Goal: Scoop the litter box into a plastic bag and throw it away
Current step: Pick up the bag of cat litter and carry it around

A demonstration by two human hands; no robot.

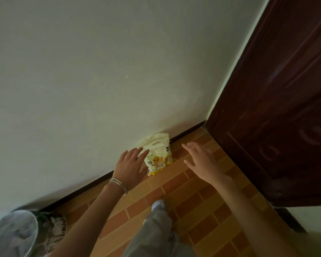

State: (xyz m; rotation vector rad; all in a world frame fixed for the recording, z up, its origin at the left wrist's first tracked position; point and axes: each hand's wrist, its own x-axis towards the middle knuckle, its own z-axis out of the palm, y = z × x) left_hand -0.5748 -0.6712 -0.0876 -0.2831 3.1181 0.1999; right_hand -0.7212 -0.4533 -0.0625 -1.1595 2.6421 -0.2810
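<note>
Left hand (131,164): fingers spread and nearly straight, holding nothing. It is held out over the floor (193,201) by the wall edge, back of the hand toward the camera. Its fingertips (144,153) overlap the upper left side of the bag (158,154); can't tell if they actually touch it. Thin silver bangles (119,184) on the left wrist.

Right hand (200,160): also wide open, fingers splayed, palm down, nothing in it. It sits just right of the bag with a clear gap of floor between them.

Bag: yellow and white printed plastic, cartoon figure on the front, cut-out handles at the top. It stands upright on the floor at the wall edge, against the dark baseboard (185,133), between the two hands. Top looks crumpled; contents not visible.

Floor is brick-pattern tile in orange and brown. Plain pale wall (100,71) fills the upper left. Dark red-brown panelled door (276,108) on the right, meeting the wall at the floor's far right corner, near the bag. Round wire-guard fan (11,232) at the lower left corner by the wall. Grey trouser leg (156,230) and a light shoe toe (158,204) on the floor below the hands.
</note>
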